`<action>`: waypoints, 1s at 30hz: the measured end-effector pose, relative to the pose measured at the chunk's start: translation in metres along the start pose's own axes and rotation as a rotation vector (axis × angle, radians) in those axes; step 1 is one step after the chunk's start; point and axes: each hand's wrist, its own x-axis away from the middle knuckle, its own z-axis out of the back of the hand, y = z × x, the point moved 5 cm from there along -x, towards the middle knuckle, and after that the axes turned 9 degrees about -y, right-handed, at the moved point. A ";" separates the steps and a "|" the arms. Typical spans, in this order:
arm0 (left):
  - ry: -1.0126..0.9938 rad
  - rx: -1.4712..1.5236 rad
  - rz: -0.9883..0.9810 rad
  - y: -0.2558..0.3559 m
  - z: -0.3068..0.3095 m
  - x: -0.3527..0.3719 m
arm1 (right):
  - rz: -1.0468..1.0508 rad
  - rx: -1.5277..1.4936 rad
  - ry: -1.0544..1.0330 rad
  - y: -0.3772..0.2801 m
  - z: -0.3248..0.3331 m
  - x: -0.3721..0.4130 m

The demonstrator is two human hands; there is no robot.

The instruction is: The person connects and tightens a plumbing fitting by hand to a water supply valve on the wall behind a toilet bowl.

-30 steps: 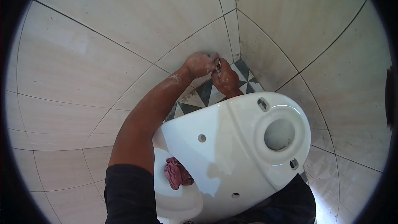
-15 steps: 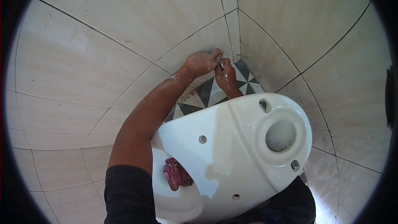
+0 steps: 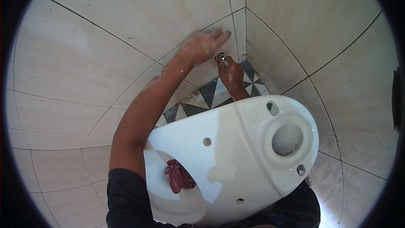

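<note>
My right hand (image 3: 232, 75) reaches out from behind the toilet, its fingers wrapped around a small shiny chrome fitting (image 3: 222, 57) low on the tiled wall. The fitting's exact shape is partly covered by the fingers. Up and to the left, my left hand (image 3: 204, 47) is apart from the fitting, fingers stretched out beside the wall and slightly blurred. Pale dust marks that hand and forearm. Below both hands, the white ceramic toilet (image 3: 257, 143) shows a round opening and several smaller holes. A crumpled maroon cloth (image 3: 179, 176) lies in its bowl.
Cream tiled walls (image 3: 291, 29) meet in a corner just right of my hands. Grey-and-white triangle-patterned floor tiles (image 3: 209, 92) show between the wall and the toilet. A dark object (image 3: 395, 99) stands at the far right edge.
My left hand has come away from the fitting, moving up and left, and its fingers have straightened. My right hand stays at the fitting, which now shows more.
</note>
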 end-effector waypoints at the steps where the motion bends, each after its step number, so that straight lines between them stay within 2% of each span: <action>1: 0.099 -0.008 0.010 -0.003 0.019 -0.003 | 0.013 0.020 -0.005 -0.001 0.000 -0.001; 2: 0.100 -0.008 0.016 -0.005 0.026 -0.004 | 0.017 0.022 -0.010 0.000 0.000 -0.001; 4: 0.245 -0.012 0.087 -0.007 0.043 -0.003 | 0.112 0.009 0.047 -0.004 0.003 0.001; 8: 0.192 -0.052 0.096 -0.008 0.035 -0.001 | 0.178 0.039 0.089 -0.002 -0.001 0.003; 11: 0.179 -0.023 0.090 -0.008 0.030 -0.005 | 0.115 0.067 0.052 0.001 -0.007 0.003; 13: 0.185 -0.002 0.091 -0.007 0.029 -0.007 | 0.028 -0.098 0.040 0.005 -0.006 0.001; 17: 0.144 0.020 0.095 -0.005 0.021 -0.009 | -0.007 -0.142 0.034 0.004 0.000 -0.007; 19: 0.050 0.041 0.096 -0.005 0.012 -0.014 | -0.106 -0.425 -0.050 0.012 -0.007 -0.010; 20: 0.048 0.042 0.095 -0.003 0.012 -0.015 | -0.108 -0.425 -0.050 0.010 -0.006 -0.010; 22: -0.138 0.117 0.158 -0.002 0.002 -0.017 | -0.453 -0.719 -0.197 0.019 -0.018 -0.007; 23: -0.139 0.115 0.154 0.001 0.000 -0.015 | -0.453 -0.722 -0.193 0.019 -0.018 -0.008; 25: -0.428 0.144 0.297 0.002 -0.033 -0.003 | -0.659 -1.097 -0.265 0.021 -0.028 -0.004; 26: -0.609 0.225 0.345 0.001 -0.059 0.007 | -0.661 -1.099 -0.262 0.021 -0.028 -0.005; 27: -0.790 0.309 0.393 0.001 -0.087 0.021 | -0.744 -1.252 -0.286 0.021 -0.032 -0.003; 28: -0.791 0.312 0.389 0.002 -0.108 0.034 | -0.827 -1.405 -0.309 0.021 -0.036 -0.001; 30: -0.611 0.423 0.424 0.004 -0.124 0.050 | -0.833 -1.452 -0.334 0.020 -0.037 -0.001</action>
